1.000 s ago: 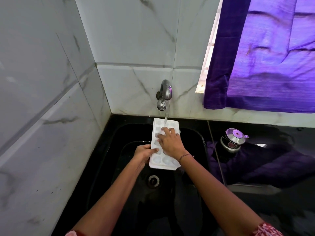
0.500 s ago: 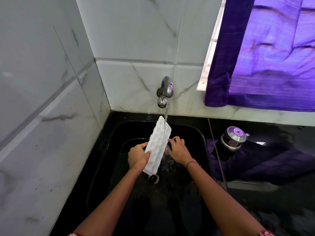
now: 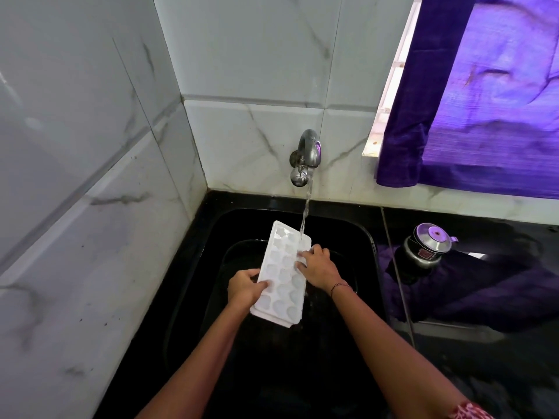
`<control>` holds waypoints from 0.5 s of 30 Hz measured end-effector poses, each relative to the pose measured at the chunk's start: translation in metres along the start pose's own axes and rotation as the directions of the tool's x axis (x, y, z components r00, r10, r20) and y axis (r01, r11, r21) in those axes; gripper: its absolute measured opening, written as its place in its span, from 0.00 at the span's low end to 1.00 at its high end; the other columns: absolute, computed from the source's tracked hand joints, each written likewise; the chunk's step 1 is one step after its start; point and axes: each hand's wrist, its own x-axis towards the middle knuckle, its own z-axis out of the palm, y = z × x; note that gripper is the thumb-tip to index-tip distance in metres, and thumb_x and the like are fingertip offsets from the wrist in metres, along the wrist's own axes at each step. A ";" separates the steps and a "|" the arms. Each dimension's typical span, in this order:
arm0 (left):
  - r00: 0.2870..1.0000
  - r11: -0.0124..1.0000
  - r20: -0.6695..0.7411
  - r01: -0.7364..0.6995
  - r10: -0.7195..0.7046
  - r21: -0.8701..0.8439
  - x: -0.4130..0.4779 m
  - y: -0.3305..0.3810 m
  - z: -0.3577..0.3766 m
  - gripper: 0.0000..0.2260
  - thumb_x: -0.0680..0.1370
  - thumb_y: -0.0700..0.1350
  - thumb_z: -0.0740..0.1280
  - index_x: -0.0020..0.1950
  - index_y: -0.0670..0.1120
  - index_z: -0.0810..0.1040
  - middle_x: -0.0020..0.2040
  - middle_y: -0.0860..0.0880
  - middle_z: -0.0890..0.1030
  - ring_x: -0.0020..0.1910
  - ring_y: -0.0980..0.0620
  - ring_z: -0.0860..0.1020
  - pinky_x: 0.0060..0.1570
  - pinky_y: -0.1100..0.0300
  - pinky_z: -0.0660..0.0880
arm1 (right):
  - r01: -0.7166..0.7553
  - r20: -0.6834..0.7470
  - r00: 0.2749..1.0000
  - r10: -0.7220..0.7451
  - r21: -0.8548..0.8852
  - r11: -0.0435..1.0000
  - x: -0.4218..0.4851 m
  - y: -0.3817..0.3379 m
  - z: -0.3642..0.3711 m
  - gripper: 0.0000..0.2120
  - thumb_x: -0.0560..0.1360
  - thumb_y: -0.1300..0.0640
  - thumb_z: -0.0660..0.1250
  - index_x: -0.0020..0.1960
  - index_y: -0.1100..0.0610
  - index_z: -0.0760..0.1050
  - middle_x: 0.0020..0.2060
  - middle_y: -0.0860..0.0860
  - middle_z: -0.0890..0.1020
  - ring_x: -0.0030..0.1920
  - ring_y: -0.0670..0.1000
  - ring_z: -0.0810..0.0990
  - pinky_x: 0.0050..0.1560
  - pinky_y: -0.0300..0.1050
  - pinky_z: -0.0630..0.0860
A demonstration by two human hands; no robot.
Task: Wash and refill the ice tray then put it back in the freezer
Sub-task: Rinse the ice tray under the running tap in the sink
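The left hand [image 3: 245, 287] is gripping the near left edge of the white ice tray [image 3: 282, 276], thumb lying on top. The tray is hanging between both hands over the black sink [image 3: 367, 237], cups facing up. The right hand [image 3: 317, 266] is clasping its right rim, fingers curling over the cups. Just beyond those fingers, water [image 3: 305, 213] is falling from the tap [image 3: 305, 155] onto the tray's far corner.
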 end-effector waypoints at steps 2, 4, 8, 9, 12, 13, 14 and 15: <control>0.999 0.994 0.027 0.047 -0.045 -0.101 0.001 -0.004 0.001 0.18 0.70 0.41 0.73 0.59 0.44 0.79 0.50 0.46 0.83 0.46 0.48 0.82 0.50 0.52 0.79 | 0.011 -0.020 1.000 -0.012 -0.046 0.999 0.000 0.000 -0.002 0.21 0.79 0.46 0.57 0.69 0.53 0.68 0.62 0.55 0.66 0.63 0.56 0.64 0.61 0.53 0.72; 0.997 0.981 0.052 0.072 -0.064 -0.182 0.002 -0.007 0.001 0.17 0.69 0.39 0.74 0.58 0.43 0.80 0.47 0.46 0.83 0.44 0.48 0.83 0.49 0.51 0.80 | 0.013 -0.053 0.998 -0.018 -0.085 0.996 0.000 0.000 -0.005 0.20 0.79 0.47 0.58 0.67 0.54 0.69 0.62 0.55 0.66 0.62 0.56 0.65 0.59 0.52 0.73; 0.992 0.945 0.111 0.099 -0.067 -0.313 0.004 -0.007 0.004 0.16 0.69 0.37 0.74 0.56 0.40 0.81 0.48 0.42 0.84 0.43 0.46 0.83 0.46 0.52 0.80 | 0.032 -0.105 0.993 -0.049 -0.161 0.986 0.001 -0.001 -0.010 0.20 0.79 0.49 0.57 0.68 0.54 0.69 0.63 0.55 0.66 0.62 0.56 0.66 0.57 0.51 0.74; 0.991 0.938 0.114 0.101 -0.067 -0.330 0.005 -0.006 0.003 0.15 0.69 0.36 0.74 0.55 0.39 0.81 0.48 0.42 0.84 0.43 0.46 0.83 0.44 0.54 0.80 | 0.040 -0.104 0.993 -0.058 -0.173 0.984 0.001 -0.002 -0.012 0.19 0.79 0.49 0.57 0.68 0.53 0.69 0.63 0.55 0.65 0.62 0.56 0.66 0.57 0.51 0.74; 0.990 0.932 0.131 0.102 -0.059 -0.349 0.005 -0.002 0.002 0.15 0.69 0.36 0.73 0.55 0.40 0.80 0.46 0.43 0.84 0.41 0.48 0.83 0.39 0.58 0.79 | 0.042 -0.121 0.990 -0.067 -0.201 0.979 0.003 -0.001 -0.018 0.19 0.79 0.48 0.59 0.66 0.54 0.71 0.63 0.55 0.65 0.61 0.56 0.66 0.57 0.50 0.74; 0.989 0.930 0.135 0.107 -0.062 -0.353 0.004 0.000 0.002 0.14 0.70 0.36 0.73 0.55 0.40 0.80 0.46 0.44 0.83 0.40 0.49 0.83 0.36 0.59 0.79 | 0.042 -0.129 0.989 -0.069 -0.197 0.979 0.004 -0.001 -0.019 0.19 0.78 0.49 0.59 0.66 0.55 0.71 0.63 0.55 0.65 0.61 0.56 0.66 0.57 0.49 0.74; 0.988 0.926 0.140 0.112 -0.065 -0.359 0.004 0.001 0.002 0.14 0.70 0.35 0.73 0.55 0.40 0.80 0.45 0.44 0.83 0.39 0.49 0.82 0.35 0.60 0.79 | 0.047 -0.133 0.988 -0.074 -0.198 0.979 0.004 -0.001 -0.019 0.18 0.79 0.49 0.59 0.66 0.55 0.72 0.63 0.56 0.65 0.60 0.56 0.67 0.57 0.48 0.74; 0.987 0.924 0.146 0.119 -0.070 -0.364 0.005 0.002 0.003 0.14 0.70 0.35 0.73 0.55 0.39 0.80 0.44 0.44 0.83 0.39 0.50 0.82 0.35 0.60 0.78 | 0.053 -0.133 0.988 -0.082 -0.208 0.977 0.005 -0.001 -0.020 0.18 0.79 0.50 0.59 0.66 0.56 0.72 0.63 0.56 0.65 0.60 0.56 0.67 0.57 0.47 0.74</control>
